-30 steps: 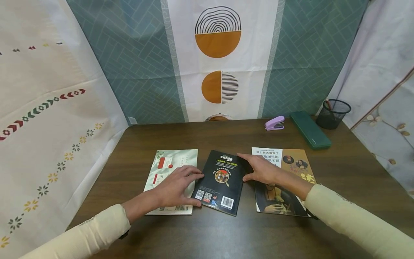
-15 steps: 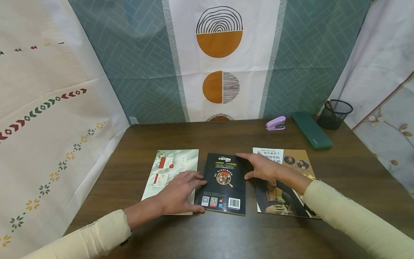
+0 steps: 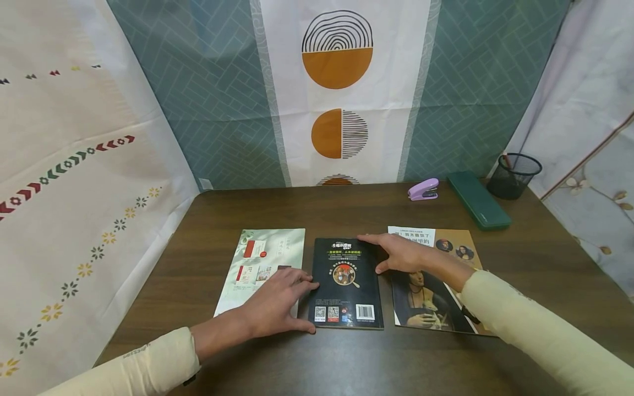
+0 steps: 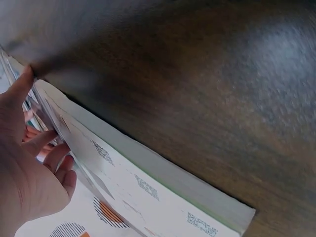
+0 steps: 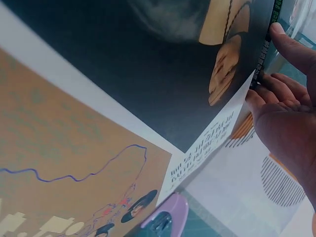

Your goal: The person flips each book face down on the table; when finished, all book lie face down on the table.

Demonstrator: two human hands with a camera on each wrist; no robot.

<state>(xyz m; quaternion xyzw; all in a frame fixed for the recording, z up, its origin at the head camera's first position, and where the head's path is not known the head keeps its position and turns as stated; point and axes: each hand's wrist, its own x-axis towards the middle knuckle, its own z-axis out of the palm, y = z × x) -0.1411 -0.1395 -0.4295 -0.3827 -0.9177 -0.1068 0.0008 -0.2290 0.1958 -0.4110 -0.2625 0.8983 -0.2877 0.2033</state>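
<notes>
Since the earlier head frame, the black book [image 3: 346, 291] has turned from a slant to nearly square with the bench [image 3: 257, 363], and its lower edge has shifted toward the right of the frame; the left hand [image 3: 274, 302] has moved slightly down with it. At the far left of the head view hangs a cream cloth [image 3: 74, 165] with rows of printed motifs. Left of centre, a pale green book [image 3: 267, 256] lies flat, its lower right part covered by the left hand. That hand's fingers [image 3: 303, 288] are spread wide from the thumb, the tips at the black book's left edge and the thumb at its lower left corner. The black book lies just below the centre of the frame, between the two hands, back cover up, with a barcode toward its lower right. At its upper right corner, the right hand [image 3: 403, 256] has its index finger and thumb set wide apart; in the right wrist view the thumb touches the lettered spine. That hand reaches across a book with a painted portrait [image 3: 423, 305], right of centre. Above this, a lilac stapler [image 3: 423, 190] stands near the bench's back edge, followed rightward by a dark green case [image 3: 479, 201] and a black mesh cup [image 3: 515, 176]
</notes>
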